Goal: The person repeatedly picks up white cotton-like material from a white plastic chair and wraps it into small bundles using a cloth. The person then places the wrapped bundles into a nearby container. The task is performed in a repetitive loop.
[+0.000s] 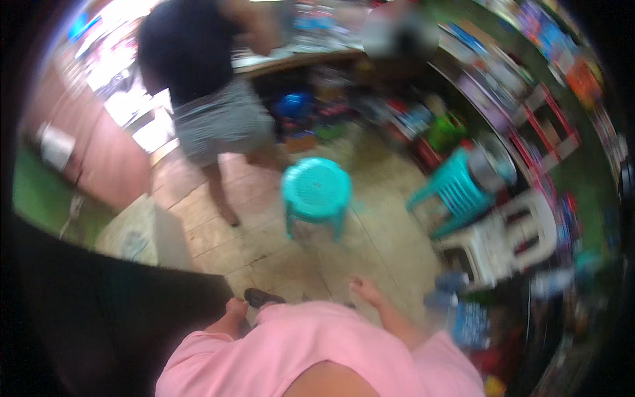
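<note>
My left hand (238, 307) hangs low beside my pink shirt (327, 337), close to the dark furniture edge (198, 297). On the other side my right hand (366, 290) is held over the tiled floor, apart from any object. Blur hides the fingers of both hands, and I see no object in either. A turquoise plastic stool (317, 186) stands on the floor ahead of me. Behind my left hand, a dark shoe or sandal (260, 297) shows near the floor.
A person in a dark top (191, 54) stands beyond the stool at a counter (302, 60). To the right are a turquoise plastic chair (459, 181) with a metal pot (488, 166), a white plastic chair (483, 248) and crowded shelves (496, 89). A pale box-like block (149, 233) stands left.
</note>
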`<state>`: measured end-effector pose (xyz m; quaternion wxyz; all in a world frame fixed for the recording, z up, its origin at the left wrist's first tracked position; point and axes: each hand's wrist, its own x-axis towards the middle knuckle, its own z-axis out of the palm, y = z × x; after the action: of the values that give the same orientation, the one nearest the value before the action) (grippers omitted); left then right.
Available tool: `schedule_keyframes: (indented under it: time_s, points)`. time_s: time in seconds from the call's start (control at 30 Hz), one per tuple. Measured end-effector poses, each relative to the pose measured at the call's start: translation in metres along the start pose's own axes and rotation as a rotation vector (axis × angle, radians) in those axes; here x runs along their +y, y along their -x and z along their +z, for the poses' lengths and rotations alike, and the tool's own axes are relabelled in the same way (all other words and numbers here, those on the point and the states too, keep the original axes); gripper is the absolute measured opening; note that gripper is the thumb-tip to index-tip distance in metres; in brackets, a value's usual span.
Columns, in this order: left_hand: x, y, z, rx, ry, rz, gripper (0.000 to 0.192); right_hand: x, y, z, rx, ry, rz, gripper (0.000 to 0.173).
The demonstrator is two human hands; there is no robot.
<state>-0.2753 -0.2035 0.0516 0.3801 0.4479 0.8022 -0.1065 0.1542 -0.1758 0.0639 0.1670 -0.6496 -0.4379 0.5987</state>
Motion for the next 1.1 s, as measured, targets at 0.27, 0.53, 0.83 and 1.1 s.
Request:
schedule_keyframes:
  time_s: [0.27, 0.53, 0.83, 1.1]
  points:
    - [0.289, 0.009, 0.151, -0.149, 0.000, 0.803, 0.033, 0.288, 0.181, -0.205, 1.317, -1.517, 0.238, 0.006]
    - [0.424, -0.019, 0.245, -0.334, -1.078, 1.207, 0.038, 0.356, 0.218, -0.177, 1.317, -2.123, 0.309, 0.004]
    - [0.607, -0.076, 0.319, -0.397, -1.387, 1.565, 0.040, 0.385, 0.188, -0.302, 1.359, -2.248, 0.081, 0.008]
    - [0.844, -0.013, 0.366, -0.182, -0.950, 1.522, 0.037, 0.362, 0.225, -0.433, 1.762, -1.703, 0.147, 0.015]
